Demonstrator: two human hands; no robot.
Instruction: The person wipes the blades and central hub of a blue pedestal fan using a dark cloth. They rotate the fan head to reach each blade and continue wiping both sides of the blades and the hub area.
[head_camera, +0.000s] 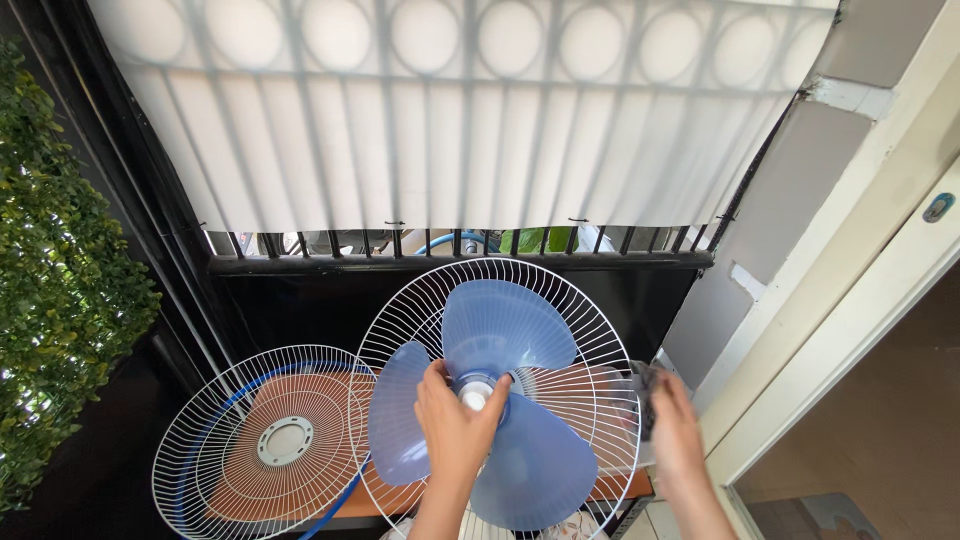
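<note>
Two white wire fan guards show in the head view, and one blue fan blade with three translucent lobes. Going from the left: a hedge of green leaves (50, 290) fills the left edge, beside a black metal frame. Next, the loose front guard (262, 440) leans against the dark wall below the railing; it has a blue rim band and a round white centre plate, and it stands tilted on an orange-brown counter (620, 488), whose wood shows through its wires. Its right edge overlaps the second guard.

That rear guard (560, 300) stands upright in the middle, just beside the first. Nothing lies inside it loose; the fan blade (505, 325) sits in front of its wires, one lobe up, one lower left, one lower right.

One left hand (455, 420) covers the blade's hub (477, 392), fingers curled around the white cap at the centre, so its grip is closed on the hub. One right hand (672, 425) is at the rear guard's right rim, closed around a dark cloth (642, 385) that presses against the wires.

Behind everything, a white sheet (460, 110) hangs over a black railing (460, 262) with ring patterns showing through, and a few bars stay uncovered under its hem. On the right stand a grey wall and a pale door frame (850, 290).
</note>
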